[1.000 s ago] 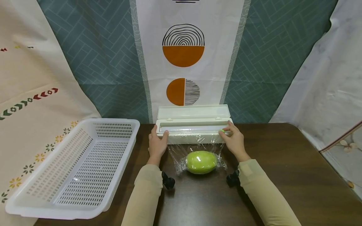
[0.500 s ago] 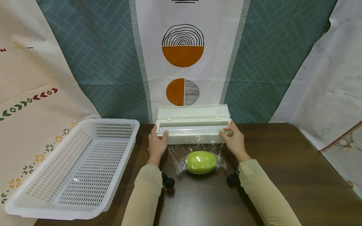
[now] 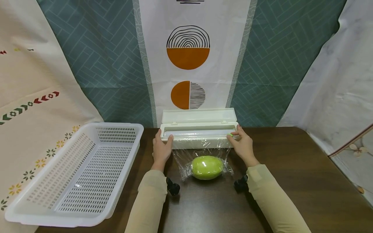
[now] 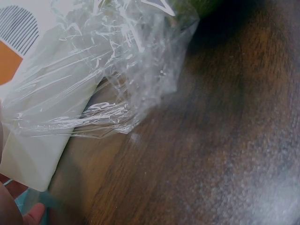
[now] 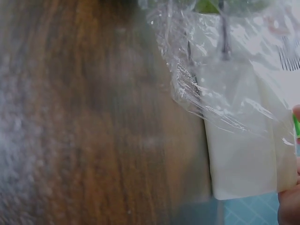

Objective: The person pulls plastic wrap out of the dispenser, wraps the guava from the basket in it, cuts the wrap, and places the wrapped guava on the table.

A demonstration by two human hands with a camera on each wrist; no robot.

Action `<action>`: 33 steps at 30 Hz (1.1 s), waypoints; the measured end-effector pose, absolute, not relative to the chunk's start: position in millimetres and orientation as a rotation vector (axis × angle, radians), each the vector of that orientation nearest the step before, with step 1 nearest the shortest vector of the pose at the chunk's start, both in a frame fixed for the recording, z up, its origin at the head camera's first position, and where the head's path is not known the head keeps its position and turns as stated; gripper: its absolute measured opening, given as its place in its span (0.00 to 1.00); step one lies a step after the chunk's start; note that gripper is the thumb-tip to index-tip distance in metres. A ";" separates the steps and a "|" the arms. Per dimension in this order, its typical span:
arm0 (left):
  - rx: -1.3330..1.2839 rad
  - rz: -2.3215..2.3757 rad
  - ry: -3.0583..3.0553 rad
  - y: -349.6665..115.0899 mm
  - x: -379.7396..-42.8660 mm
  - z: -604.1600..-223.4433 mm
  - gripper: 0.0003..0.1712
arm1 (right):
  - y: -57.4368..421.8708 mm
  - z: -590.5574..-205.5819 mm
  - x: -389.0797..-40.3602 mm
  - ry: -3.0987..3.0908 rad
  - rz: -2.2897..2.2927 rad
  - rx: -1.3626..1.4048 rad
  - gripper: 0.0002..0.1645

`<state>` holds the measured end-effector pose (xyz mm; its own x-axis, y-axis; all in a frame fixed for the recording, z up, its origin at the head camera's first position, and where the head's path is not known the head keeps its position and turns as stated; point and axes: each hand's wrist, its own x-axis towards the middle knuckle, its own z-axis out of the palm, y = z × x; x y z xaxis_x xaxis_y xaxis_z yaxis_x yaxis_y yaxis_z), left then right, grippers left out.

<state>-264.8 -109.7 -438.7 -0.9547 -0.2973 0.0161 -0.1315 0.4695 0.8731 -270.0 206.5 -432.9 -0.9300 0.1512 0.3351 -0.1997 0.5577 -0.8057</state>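
A white cling film dispenser [image 3: 201, 143] lies at the table's back with its lid [image 3: 199, 115] raised, showing the film roll [image 3: 198, 133] inside. My left hand [image 3: 162, 149] grips its left end, thumb on the front edge. At the right end, my right hand [image 3: 243, 146] pinches a small green slide cutter [image 3: 231, 134] on the front edge. Clear cling film [image 3: 183, 158] hangs over the dispenser's front and reaches a smooth yellow-green oval fruit [image 3: 207, 167], gathering in crinkles around it. In the right wrist view, the film [image 5: 225, 98] drapes across the dispenser's side.
A white perforated plastic basket [image 3: 87, 181] stands on the left of the dark wooden table [image 3: 209, 210]. Patterned cloths [image 3: 116, 64] hang close behind the dispenser. A pale cloth [image 3: 335, 97] hangs on the right.
My right hand has shifted slightly to the right along the dispenser's front edge, with the green slide cutter. The left hand, fruit and film look the same.
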 end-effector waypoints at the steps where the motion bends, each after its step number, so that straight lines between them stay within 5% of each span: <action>1: 0.376 -1.491 -2.546 -109.7 -264.8 -438.7 0.41 | 206.7 -432.9 -270.0 -2.428 1.327 0.038 0.17; 33: 0.374 -1.488 -2.540 -109.7 -265.5 -440.7 0.41 | 212.6 -429.5 -270.5 -2.393 1.445 -0.047 0.14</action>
<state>-265.5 -109.7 -440.7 -0.9533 -0.3012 0.0228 -0.1273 0.4691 0.8739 -270.5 212.6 -429.5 -0.9401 0.2031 0.2738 -0.1477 0.4812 -0.8641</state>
